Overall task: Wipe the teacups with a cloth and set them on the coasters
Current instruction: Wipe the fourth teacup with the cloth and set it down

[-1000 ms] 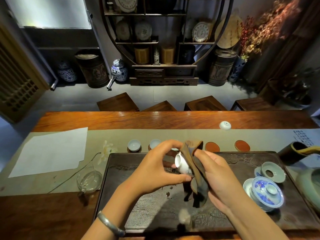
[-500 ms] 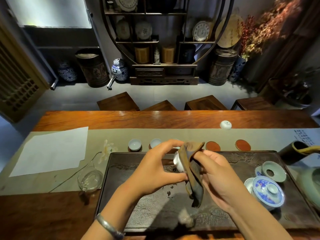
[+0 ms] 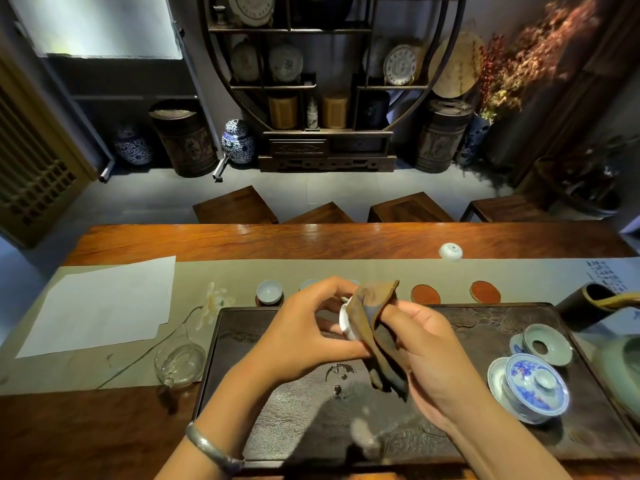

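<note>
**Both hands working one teacup above the tray**

The left hand [image 3: 304, 336] is pinching a small white porcelain teacup [image 3: 346, 318] by its sides, holding it in the air over the dark carved wooden tea tray [image 3: 485, 427]. The right hand [image 3: 426, 355] is gripping a folded brown cloth [image 3: 375, 317] and pressing it against the cup. Beyond the tray, another pale teacup [image 3: 269, 292] is sitting on a coaster, and two round red-brown coasters [image 3: 425, 294] are lying bare on the beige table runner [image 3: 329, 270].

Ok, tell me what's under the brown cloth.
Under the brown cloth a white teacup shows at its left edge, held by the left hand. The right hand presses the cloth on it; the cup's other side is covered.
</note>
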